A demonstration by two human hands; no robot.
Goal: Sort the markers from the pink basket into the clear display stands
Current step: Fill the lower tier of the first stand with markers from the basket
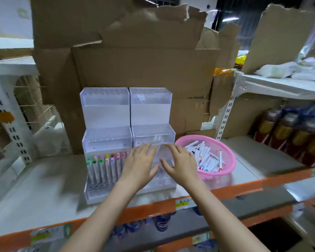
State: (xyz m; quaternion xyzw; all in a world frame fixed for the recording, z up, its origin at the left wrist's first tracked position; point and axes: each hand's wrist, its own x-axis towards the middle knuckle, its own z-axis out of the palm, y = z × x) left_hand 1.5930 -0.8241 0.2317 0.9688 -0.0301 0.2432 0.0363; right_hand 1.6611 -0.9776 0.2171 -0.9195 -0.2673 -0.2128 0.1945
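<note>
Head view, looking down on the grey metal shelf with an orange front edge [44, 188]: my left hand [140, 164] and right hand [180, 164] are both empty, fingers spread and relaxed, in front of the right-hand clear acrylic display stand [153, 135]. I cannot tell whether they touch it. The white-barrelled markers [205, 157] lie in a loose heap in the round pink plastic mesh basket [227, 151], just beside that stand on its right. A row of coloured-cap markers [105, 166] stands upright in the low front tier of the left-hand clear acrylic display stand [105, 137]. I expect each marker to be light, stiff and smooth enough to roll or slip, so I would pinch one mid-barrel between thumb and two fingers. The tangled heap may drag neighbours along. The stands look light and rigid, likely to slide if I press hard.
</note>
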